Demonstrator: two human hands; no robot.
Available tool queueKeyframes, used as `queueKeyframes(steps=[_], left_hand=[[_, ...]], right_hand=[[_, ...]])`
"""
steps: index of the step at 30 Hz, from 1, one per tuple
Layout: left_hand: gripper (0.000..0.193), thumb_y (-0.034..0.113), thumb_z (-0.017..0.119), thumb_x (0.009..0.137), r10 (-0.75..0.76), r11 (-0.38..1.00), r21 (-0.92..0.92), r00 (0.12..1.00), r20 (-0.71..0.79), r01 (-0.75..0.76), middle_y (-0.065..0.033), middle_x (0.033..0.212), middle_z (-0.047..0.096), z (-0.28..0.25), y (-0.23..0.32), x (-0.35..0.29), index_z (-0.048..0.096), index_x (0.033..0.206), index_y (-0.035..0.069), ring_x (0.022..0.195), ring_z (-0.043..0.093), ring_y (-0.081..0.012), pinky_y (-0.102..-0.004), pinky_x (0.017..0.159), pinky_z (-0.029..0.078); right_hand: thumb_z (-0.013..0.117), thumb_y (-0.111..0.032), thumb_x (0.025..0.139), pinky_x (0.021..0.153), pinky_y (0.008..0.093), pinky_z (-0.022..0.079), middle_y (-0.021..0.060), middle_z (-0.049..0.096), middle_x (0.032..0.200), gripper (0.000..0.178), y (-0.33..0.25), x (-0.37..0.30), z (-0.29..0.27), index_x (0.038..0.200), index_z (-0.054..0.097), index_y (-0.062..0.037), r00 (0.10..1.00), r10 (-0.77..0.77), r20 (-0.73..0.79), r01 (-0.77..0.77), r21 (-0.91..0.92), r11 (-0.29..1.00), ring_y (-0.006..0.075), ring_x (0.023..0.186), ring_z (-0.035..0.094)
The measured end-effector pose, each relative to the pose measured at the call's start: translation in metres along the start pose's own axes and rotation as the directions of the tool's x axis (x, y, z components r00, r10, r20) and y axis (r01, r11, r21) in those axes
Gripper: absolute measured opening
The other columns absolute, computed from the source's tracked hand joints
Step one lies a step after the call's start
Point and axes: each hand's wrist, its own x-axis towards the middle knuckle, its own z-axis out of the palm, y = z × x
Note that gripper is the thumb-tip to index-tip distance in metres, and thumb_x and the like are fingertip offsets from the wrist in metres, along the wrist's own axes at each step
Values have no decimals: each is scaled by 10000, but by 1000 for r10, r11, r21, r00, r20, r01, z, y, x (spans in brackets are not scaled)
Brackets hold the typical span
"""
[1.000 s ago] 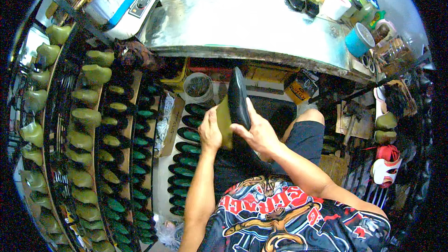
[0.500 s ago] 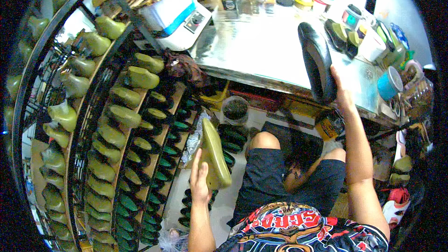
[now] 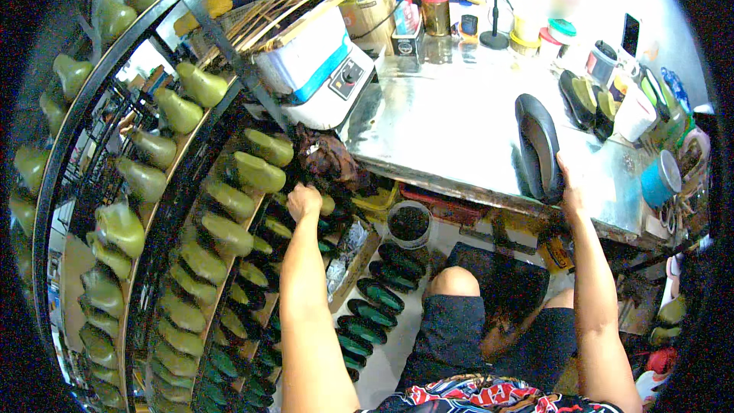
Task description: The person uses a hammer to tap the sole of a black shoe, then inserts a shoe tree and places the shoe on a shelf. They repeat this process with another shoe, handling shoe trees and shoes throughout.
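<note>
The black shoe is in the right hand, at the near edge of the table, toward its right end; I cannot tell whether it touches the tabletop. It is a plain, low slip-on with a smooth, dark upper and a faint sheen along its left side. The toe is rounded and points far and slightly left, while the heel is at the near end. The long oval opening faces right, showing a dull grey-brown lining inside.

The right hand grips the shoe along the right side of its heel end, one digit lying straight up the edge; the rest of its fingers are hidden, so I cannot tell how far they wrap around.

The left hand is well apart from the shoe, out to the left by the rack, its fingers curled in with the knuckles up. A small olive shoe form is just beside it on the right; I cannot tell whether the hand holds anything.

More olive forms line the rack to the left, and a round tub stands under the table.
</note>
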Motion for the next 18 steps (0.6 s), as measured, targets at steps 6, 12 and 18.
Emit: queueKeyframes(steps=[6, 12, 18], left_hand=[[400, 316, 683, 978, -149, 985, 89, 988, 26, 146, -219, 1409, 657, 37, 2, 56, 724, 1204, -11, 1266, 687, -385, -509, 1031, 581], [460, 369, 521, 1126, -217, 972, 79, 974, -68, 222, -216, 1319, 750, 24, -37, 65, 698, 1352, 9, 1092, 759, -422, -569, 932, 612], [686, 369, 550, 1138, -498, 719, -487, 857, 137, 496, -245, 1700, 419, 11, -42, 44, 335, 1698, 36, 1523, 480, -415, -551, 1208, 501]], right_hand=[[590, -431, 1108, 1186, 383, 441, 101, 712, 1387, 535, 7, 11, 0, 1424, 701, -15, 990, 136, 42, -141, 409, 902, 222, 1307, 638], [580, -418, 1128, 1093, 349, 514, 80, 723, 1354, 525, 32, 27, -12, 1452, 657, -11, 988, 111, 106, -151, 536, 831, 179, 1225, 684], [569, -308, 1137, 1175, 351, 470, 136, 731, 1414, 477, 56, 39, -7, 1408, 707, 59, 1000, 14, 27, -21, 288, 957, 200, 1285, 677]])
